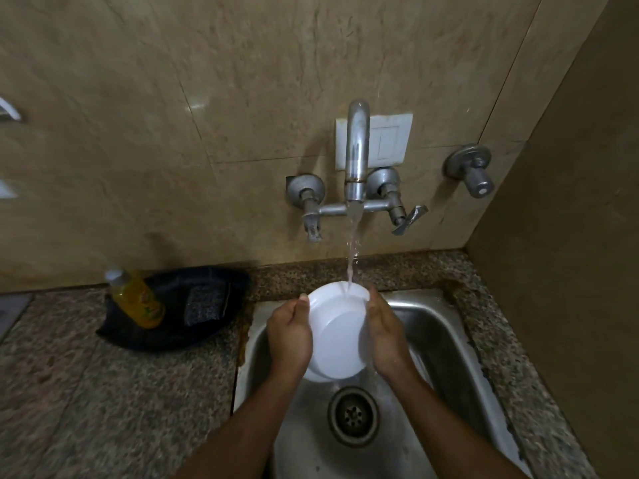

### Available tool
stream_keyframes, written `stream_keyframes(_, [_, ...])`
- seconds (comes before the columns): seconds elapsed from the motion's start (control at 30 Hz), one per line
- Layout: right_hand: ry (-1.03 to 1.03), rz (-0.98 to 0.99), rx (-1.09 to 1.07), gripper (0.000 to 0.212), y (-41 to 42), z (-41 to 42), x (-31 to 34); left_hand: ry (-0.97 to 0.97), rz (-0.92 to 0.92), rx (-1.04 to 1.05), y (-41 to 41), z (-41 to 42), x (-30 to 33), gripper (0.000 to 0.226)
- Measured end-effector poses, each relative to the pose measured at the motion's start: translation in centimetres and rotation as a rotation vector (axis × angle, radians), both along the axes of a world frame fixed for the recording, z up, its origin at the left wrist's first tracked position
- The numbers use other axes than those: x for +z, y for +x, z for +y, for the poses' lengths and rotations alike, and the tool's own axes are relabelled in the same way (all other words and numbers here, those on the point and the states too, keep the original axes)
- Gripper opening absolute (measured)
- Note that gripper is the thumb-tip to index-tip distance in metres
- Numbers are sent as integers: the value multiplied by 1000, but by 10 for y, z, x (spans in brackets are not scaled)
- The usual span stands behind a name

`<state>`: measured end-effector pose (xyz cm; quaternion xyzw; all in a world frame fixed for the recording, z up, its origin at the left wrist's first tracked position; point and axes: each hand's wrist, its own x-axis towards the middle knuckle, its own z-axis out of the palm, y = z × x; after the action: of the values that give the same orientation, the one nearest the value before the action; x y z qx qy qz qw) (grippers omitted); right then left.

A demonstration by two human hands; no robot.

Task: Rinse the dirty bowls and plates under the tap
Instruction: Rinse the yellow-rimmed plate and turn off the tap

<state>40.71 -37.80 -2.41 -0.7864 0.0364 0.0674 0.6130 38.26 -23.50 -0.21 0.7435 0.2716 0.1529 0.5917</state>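
A white bowl (337, 331) is held over the steel sink (446, 340), tilted with its underside toward me. My left hand (288, 335) grips its left rim, thumb on the edge. My right hand (382, 328) clasps its right rim. The chrome tap (356, 157) on the wall is running, and its thin stream of water (352, 250) lands on the bowl's far top edge. No other bowls or plates are in view.
The sink drain (352, 414) lies just below the bowl. On the granite counter (103, 392) to the left, a dark cloth (166, 337) holds a yellow soap bottle (138, 299) and a scrub pad (204, 304). A tap lever (409, 219) and a separate wall valve (473, 171) sit to the right.
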Motion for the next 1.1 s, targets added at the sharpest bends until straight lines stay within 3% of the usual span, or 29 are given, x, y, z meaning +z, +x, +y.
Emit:
stream_keyframes(0.07, [265, 123, -111, 34, 11, 3, 9, -75, 32, -8, 1, -1, 1, 32])
stream_keyframes(0.13, [292, 134, -144, 24, 19, 4, 20, -48, 70, -25, 2, 5, 1, 36])
stream_keyframes(0.23, [-9, -55, -13, 27, 28, 2, 21, 227, 147, -206, 10, 12, 5, 43])
stream_keyframes(0.33, [-383, -307, 205, 24, 34, 6, 29, 365, 195, -357, 20, -4, 21, 50])
stream_keyframes(0.43, [-531, -548, 217, 25, 23, 22, 43, 490, 154, -210, 25, -12, 27, 55])
stream_keyframes(0.53, [-599, -683, 356, 47, 1, 19, 30, 472, 101, -100, 21, -7, 17, 63])
stream_keyframes(0.67, [-503, -545, 192, 53, -11, 15, 20, 433, 125, 41, 11, -8, 9, 64])
stream_keyframes(0.8, [-538, -654, 384, 52, -24, 21, 11, 384, 131, 97, 11, -1, 1, 65])
stream_keyframes(0.9, [-447, -498, 178, 55, -20, 18, 8, 384, 122, 125, 9, 0, -1, 67])
stream_keyframes(1.03, [-483, -617, 331, 52, -23, 15, 7, 362, 95, 149, 8, 2, 3, 60])
stream_keyframes(1.1, [-401, -490, 186, 54, -19, 12, 5, 357, 87, 149, 7, 2, 2, 61])
